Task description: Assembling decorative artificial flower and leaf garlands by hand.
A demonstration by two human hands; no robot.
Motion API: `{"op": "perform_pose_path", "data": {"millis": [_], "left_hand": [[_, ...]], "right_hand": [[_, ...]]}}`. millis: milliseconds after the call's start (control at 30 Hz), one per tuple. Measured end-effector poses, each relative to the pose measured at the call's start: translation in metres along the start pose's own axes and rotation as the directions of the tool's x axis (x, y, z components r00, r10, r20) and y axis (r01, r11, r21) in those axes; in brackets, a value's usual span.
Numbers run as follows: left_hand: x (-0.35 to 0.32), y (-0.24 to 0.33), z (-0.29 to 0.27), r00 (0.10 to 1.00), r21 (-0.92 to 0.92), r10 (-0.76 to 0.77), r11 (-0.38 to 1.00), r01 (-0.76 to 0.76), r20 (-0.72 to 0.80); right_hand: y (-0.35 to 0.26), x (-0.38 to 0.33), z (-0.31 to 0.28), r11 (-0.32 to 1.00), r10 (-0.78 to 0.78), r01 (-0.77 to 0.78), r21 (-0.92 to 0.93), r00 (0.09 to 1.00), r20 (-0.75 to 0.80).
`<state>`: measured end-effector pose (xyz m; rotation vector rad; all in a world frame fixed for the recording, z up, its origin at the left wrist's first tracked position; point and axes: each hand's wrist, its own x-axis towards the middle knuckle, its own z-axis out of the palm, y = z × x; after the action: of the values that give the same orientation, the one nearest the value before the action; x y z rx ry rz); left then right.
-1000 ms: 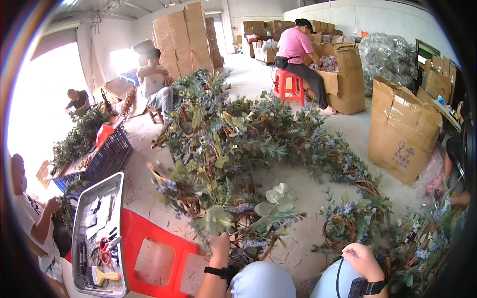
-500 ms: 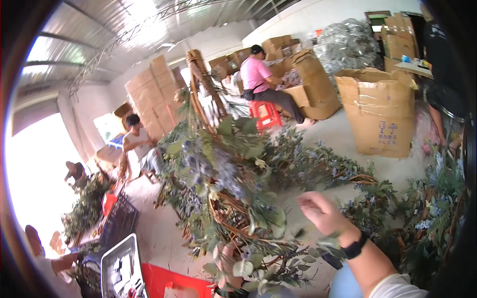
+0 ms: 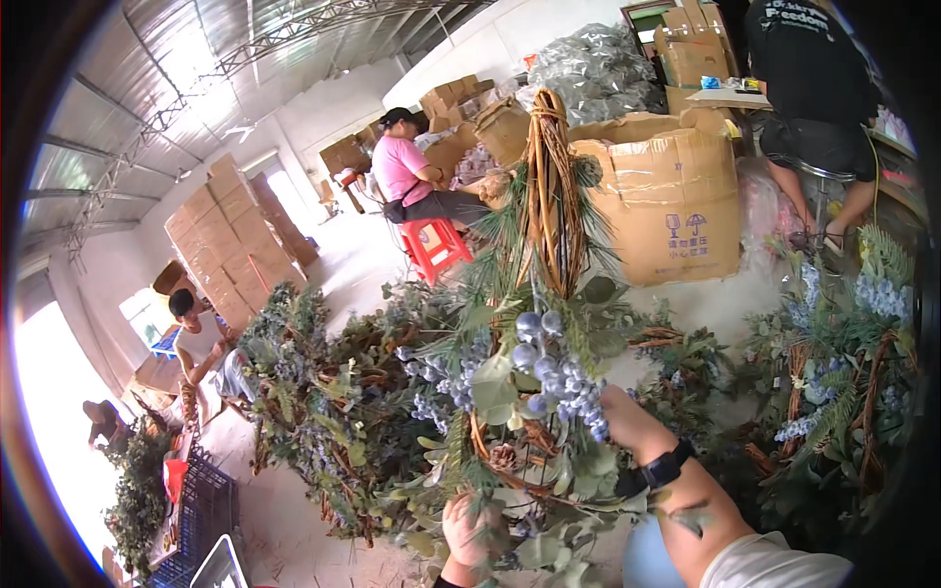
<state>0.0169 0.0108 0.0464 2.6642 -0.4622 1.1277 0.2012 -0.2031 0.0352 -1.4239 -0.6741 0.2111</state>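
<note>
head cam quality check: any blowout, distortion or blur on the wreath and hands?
Head view: doorway at left blown out white; fisheye bends roof trusses and leaves a dark rim; wreath, left hand and right hand evenly lit and fairly sharp; right hand partly hidden by foliage.

I see a pale concrete floor [image 3: 358, 260] carrying everything. On it lie heaps of wreaths [image 3: 333, 412] at centre and more [image 3: 843, 392] at right, 1 red stool [image 3: 436, 250], big cardboard boxes [image 3: 676, 201], and a dark crate [image 3: 201, 510] at lower left.
</note>
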Motion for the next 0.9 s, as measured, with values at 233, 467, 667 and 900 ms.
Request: {"op": "perform_pose_path", "data": {"millis": [233,467,667,900], "left_hand": [[-0.003,0.032,-0.021,0.901,-0.269,-0.384,0.863,0.428,0.2],[-0.034,0.007,0.008,0.601,-0.503,-0.606,0.352,0.79,0.521],[-0.034,-0.046,-0.004,0.818,-0.104,-0.11,0.974,0.202,0.565],[0.022,-0.018,-0.102,0.762,0.16,-0.632,0.774,0.612,0.144]], "right_hand": [[-0.081,-0.019,-0.006,0.979,0.196,-0.187,0.078,0.971,-0.14],[-0.071,-0.026,0.001,0.891,0.34,-0.309,-0.333,0.94,0.036],[-0.098,-0.053,0.015,0.991,-0.114,0.115,0.074,0.993,-0.013],[-0.035,-0.019,0.066,0.96,0.136,-0.118,-0.252,0.989,0.053]]}}
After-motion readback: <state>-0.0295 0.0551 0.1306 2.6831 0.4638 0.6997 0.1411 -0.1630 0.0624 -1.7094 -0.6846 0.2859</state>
